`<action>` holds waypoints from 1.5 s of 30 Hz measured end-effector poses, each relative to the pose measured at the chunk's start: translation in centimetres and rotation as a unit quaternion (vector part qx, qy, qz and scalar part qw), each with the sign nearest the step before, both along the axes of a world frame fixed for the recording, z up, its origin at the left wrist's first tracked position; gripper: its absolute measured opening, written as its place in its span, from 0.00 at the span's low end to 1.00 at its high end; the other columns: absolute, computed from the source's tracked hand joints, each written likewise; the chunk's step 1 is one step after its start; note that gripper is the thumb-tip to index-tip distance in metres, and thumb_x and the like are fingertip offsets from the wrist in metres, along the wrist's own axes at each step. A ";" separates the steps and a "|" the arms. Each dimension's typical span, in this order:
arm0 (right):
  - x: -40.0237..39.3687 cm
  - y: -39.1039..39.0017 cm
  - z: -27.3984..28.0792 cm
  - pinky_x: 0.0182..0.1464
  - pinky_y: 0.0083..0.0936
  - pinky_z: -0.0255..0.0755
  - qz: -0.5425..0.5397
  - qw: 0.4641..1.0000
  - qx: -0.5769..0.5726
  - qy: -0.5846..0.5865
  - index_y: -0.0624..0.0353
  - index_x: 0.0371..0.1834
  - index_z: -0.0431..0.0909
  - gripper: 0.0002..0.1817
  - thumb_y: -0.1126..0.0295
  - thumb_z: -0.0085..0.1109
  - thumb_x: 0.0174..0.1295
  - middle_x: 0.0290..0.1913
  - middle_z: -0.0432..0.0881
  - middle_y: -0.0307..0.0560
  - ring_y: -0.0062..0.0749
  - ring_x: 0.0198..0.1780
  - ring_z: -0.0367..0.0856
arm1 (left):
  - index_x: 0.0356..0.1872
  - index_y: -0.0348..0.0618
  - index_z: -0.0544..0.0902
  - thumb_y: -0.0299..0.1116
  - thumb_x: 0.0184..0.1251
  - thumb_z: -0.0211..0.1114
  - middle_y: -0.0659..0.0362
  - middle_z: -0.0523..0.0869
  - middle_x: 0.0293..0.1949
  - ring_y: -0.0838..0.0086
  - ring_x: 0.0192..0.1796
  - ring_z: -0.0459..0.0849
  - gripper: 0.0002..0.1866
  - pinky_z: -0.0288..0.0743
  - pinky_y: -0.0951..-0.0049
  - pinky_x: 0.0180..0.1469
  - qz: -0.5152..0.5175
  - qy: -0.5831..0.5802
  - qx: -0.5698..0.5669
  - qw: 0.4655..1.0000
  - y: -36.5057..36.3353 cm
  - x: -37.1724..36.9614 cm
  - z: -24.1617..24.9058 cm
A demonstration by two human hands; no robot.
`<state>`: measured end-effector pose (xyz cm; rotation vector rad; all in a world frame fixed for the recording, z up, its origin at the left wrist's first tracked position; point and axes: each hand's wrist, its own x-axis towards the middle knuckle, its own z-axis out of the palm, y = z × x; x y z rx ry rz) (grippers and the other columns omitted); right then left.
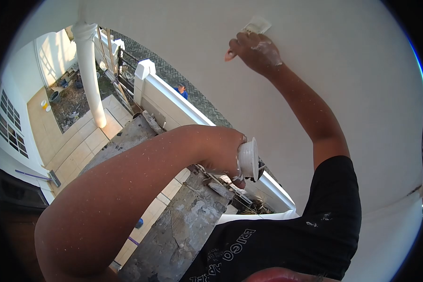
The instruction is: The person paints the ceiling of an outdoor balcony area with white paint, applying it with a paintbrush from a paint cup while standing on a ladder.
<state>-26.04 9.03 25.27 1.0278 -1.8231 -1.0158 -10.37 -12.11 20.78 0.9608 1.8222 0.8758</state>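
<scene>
While the right hand (254, 49) is raised against the white wall (343, 61), its fingers are closed on a small flat scraper (257, 24), whose blade lies on the wall surface. Lower along that wall, the left hand (223, 152) grips a small white cup (249, 159), likely holding filler, though its contents are hidden. Further from the wall stand a rough concrete beam (183, 225) and a white column (90, 70).

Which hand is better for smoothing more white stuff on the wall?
The right hand, probably. It already holds the scraper flat against the wall. The left hand is lower, away from the wall, busy holding the white cup.
</scene>
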 end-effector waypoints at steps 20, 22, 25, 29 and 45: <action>5.5 3.0 0.0 0.38 0.29 0.79 -0.048 0.998 -0.042 0.029 0.50 0.30 0.79 0.06 0.64 0.65 0.54 0.32 0.78 0.35 0.28 0.35 0.82 | 0.64 0.37 0.73 0.51 0.39 0.85 0.47 0.85 0.53 0.60 0.54 0.84 0.49 0.77 0.62 0.59 -0.002 0.092 0.020 0.996 0.5 -0.3 -1.6; 7.0 4.6 -9.3 0.42 0.30 0.79 -0.053 0.990 0.030 -0.131 0.49 0.32 0.80 0.06 0.63 0.65 0.54 0.34 0.79 0.34 0.28 0.40 0.83 | 0.64 0.38 0.73 0.52 0.38 0.85 0.47 0.84 0.53 0.60 0.54 0.84 0.50 0.77 0.62 0.58 -0.011 0.084 0.013 0.996 0.7 -0.6 -1.7; 9.1 3.3 -9.3 0.41 0.34 0.79 -0.141 0.926 -0.140 -0.320 0.49 0.40 0.78 0.07 0.69 0.62 0.58 0.38 0.80 0.39 0.33 0.41 0.84 | 0.64 0.38 0.73 0.52 0.38 0.85 0.48 0.84 0.54 0.61 0.55 0.84 0.50 0.78 0.62 0.58 -0.003 0.069 0.000 0.998 0.4 -0.3 -1.2; 6.9 3.6 1.8 0.40 0.34 0.77 -0.137 0.858 -0.455 -0.197 0.52 0.44 0.80 0.09 0.66 0.60 0.61 0.36 0.84 0.43 0.40 0.37 0.84 | 0.64 0.38 0.73 0.50 0.40 0.84 0.48 0.84 0.55 0.60 0.56 0.84 0.49 0.77 0.63 0.59 0.002 0.060 0.021 0.998 0.4 -0.4 -1.6; 4.9 2.7 -7.6 0.45 0.35 0.79 -0.089 0.931 -0.197 -0.294 0.46 0.42 0.77 0.10 0.71 0.61 0.58 0.39 0.80 0.39 0.36 0.40 0.84 | 0.66 0.36 0.71 0.27 0.45 0.73 0.47 0.83 0.57 0.59 0.58 0.83 0.40 0.73 0.63 0.64 0.004 0.067 0.014 0.998 0.3 -0.5 -1.4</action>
